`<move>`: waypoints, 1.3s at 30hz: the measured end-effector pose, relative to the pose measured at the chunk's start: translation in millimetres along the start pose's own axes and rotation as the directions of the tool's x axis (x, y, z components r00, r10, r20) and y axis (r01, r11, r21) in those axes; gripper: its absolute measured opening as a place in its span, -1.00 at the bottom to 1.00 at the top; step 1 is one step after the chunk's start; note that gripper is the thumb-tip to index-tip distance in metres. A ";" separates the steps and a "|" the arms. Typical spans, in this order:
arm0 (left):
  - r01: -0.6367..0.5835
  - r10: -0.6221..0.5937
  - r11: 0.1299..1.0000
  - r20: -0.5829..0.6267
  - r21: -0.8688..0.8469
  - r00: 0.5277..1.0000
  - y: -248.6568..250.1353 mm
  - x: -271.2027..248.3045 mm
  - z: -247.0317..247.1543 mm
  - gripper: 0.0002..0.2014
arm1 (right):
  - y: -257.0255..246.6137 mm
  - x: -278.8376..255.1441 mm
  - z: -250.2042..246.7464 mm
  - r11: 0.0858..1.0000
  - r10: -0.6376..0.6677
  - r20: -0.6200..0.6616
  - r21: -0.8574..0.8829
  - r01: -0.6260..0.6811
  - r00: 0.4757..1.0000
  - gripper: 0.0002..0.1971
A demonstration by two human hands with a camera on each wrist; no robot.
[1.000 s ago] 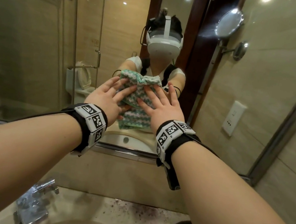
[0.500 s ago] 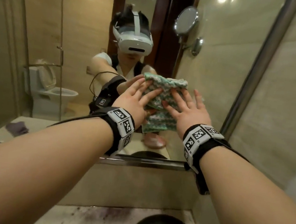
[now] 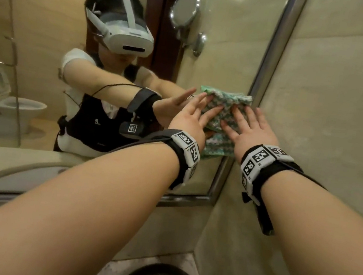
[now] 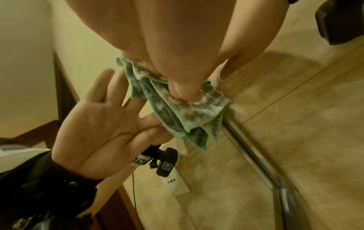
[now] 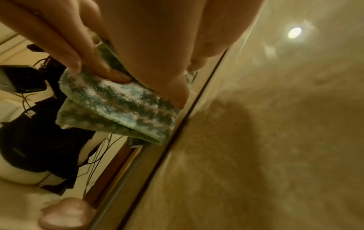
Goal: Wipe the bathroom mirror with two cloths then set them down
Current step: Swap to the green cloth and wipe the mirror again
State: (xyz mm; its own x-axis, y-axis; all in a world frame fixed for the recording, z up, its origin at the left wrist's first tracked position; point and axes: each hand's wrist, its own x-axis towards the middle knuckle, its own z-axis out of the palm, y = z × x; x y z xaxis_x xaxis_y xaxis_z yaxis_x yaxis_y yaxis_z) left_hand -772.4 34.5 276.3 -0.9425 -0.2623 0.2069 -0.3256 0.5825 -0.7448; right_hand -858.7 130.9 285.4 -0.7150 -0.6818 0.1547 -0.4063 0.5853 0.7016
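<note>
Cloth (image 3: 223,110) flat on mirror (image 3: 224,49) under L hand (image 3: 191,121) & R hand (image 3: 250,133), fingers spread.

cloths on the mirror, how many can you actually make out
1 green knitted cloth bundle for certain, folded in layers, pressed by both hands against the mirror beside its right frame edge. A second cloth may be hidden within the folds.

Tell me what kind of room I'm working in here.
Most likely a bathroom, perhaps a hotel's: a large wall mirror reflects a toilet, and a round shaving mirror and glass shower screen also show in it.
</note>
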 end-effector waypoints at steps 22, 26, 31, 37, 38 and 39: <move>0.036 -0.037 0.999 -0.076 -0.010 0.996 -95.9 -66.0 45.9 -0.40 | -43.4 -15.8 -72.1 0.981 -0.146 -0.122 0.107 0.159 0.982 -0.19; 0.112 -0.112 0.993 -0.004 0.043 0.994 -120.8 -95.5 51.9 -0.45 | -65.0 -20.9 -109.0 0.972 -0.179 -0.185 0.121 0.203 0.966 -0.16; 0.181 -0.189 0.978 0.074 0.107 0.979 -153.8 -130.7 64.1 -0.50 | -94.3 -26.3 -150.1 0.956 -0.195 -0.277 0.159 0.245 0.941 -0.18; 0.242 -0.257 0.959 0.090 0.145 0.962 -190.2 -164.3 88.1 -0.51 | -126.2 -34.7 -193.9 0.939 -0.209 -0.323 0.197 0.282 0.923 -0.14; 0.241 -0.257 0.960 0.105 0.144 0.961 -194.1 -167.9 90.0 -0.51 | -129.6 -35.7 -198.8 0.937 -0.211 -0.330 0.201 0.287 0.920 -0.17; 0.245 -0.261 0.959 0.109 0.142 0.959 -199.2 -172.6 92.6 -0.51 | -134.0 -37.1 -205.3 0.935 -0.213 -0.334 0.203 0.291 0.918 -0.18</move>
State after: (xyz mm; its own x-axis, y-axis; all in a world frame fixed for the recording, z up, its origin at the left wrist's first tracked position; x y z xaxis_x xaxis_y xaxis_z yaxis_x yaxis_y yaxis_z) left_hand -537.9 -107.5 330.2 -0.8108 -0.4877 0.3236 -0.5324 0.3847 -0.7540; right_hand -660.9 -12.3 328.4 -0.3796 -0.8974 0.2247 -0.7038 0.4378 0.5594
